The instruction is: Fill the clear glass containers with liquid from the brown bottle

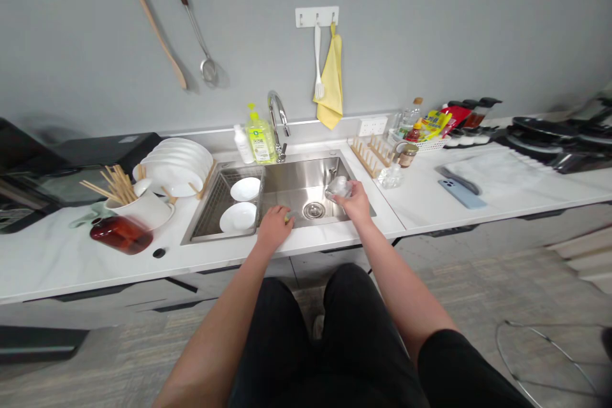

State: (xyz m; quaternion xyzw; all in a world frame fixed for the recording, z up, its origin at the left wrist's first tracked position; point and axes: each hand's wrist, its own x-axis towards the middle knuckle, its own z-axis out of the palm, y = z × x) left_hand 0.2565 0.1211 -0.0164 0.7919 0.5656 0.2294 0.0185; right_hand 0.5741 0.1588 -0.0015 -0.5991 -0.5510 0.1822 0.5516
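Over the right side of the steel sink, my right hand is closed on a clear glass jar. The jar is tilted, and its far details are blurred. My left hand is at the sink's front edge, its fingers curled around a small yellow-green sponge. Most of the sponge is hidden by the fingers. Two white bowls sit in the drain basket to the left of that hand. Below the jar, the drain shows in the basin.
A faucet rises behind the sink, beside a green soap bottle. White plates stand in a rack at left, near a brown bottle. On the right are a wooden rack, another clear glass container and a blue phone.
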